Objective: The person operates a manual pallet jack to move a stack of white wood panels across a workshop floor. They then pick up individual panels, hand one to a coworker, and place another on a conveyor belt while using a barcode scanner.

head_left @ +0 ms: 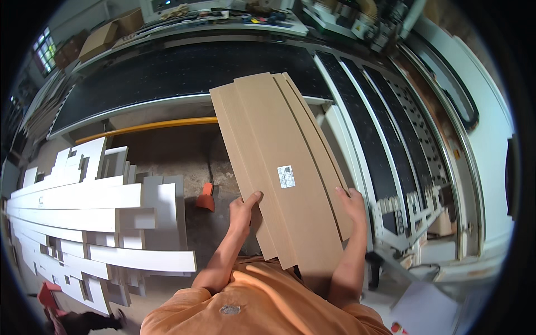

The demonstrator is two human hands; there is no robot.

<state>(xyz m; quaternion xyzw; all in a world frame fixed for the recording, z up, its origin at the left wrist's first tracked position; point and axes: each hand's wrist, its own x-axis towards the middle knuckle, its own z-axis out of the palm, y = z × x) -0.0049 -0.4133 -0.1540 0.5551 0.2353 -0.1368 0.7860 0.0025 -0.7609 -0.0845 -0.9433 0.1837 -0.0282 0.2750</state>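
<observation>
In front of my body is a stack of several long brown flat boards (268, 134), offset from each other so their edges step. A small white printed label (286, 177) sticks to the top one. My left hand (242, 213) grips the left edge of the stack, thumb on top and fingers curled out of sight beneath. At the right edge, my right hand (352, 205) is closed on the boards, also with its thumb above. The far end of the stack overlaps the front edge of a black-topped machine bed (167, 72). Its near end reaches close to my shirt.
White panels (72, 195) are piled unevenly on the left. An orange-red object (206, 198) is on the floor beyond my left hand, below a yellow bar (151, 127). Black machine rails (368, 123) run along the right. Cardboard boxes (106, 36) stand at the far left.
</observation>
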